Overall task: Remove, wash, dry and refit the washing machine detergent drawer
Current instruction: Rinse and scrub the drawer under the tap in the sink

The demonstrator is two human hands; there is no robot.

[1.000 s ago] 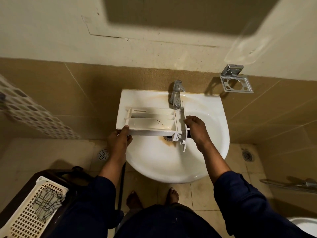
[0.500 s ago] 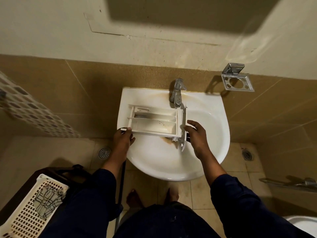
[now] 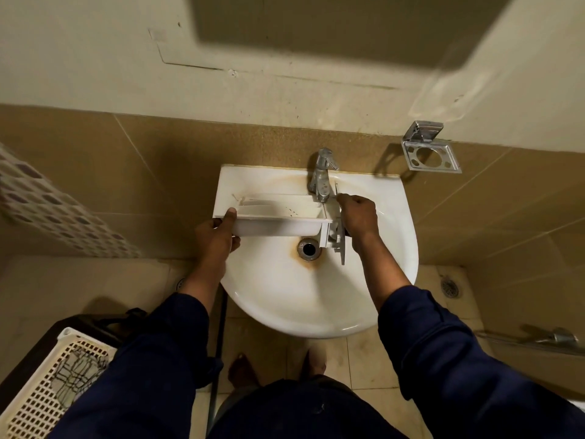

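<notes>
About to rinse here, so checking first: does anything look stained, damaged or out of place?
A rusty brown stain rings the drain of the sink. Dark specks dot the inside of the detergent drawer. Nothing looks broken.

Cream plaster wall (image 3: 95, 58), upper frame, shadowed at top. Tan wall tiles (image 3: 95, 160) below; mosaic strip (image 3: 47, 210) at left. Chrome wall holder (image 3: 430, 153), upper right. Beige floor tiles (image 3: 364, 359); floor drain (image 3: 450, 288), right. Lattice basket (image 3: 38, 391), lower left.

Two hands, left hand (image 3: 215, 240) and right hand (image 3: 359, 217), gripping one detergent drawer (image 3: 278, 228), one tap (image 3: 321, 175) standing over one sink (image 3: 285, 296), one wall holder (image 3: 430, 153) hanging, one lattice basket (image 3: 41, 384) and two bare feet (image 3: 242, 370) showing.
</notes>
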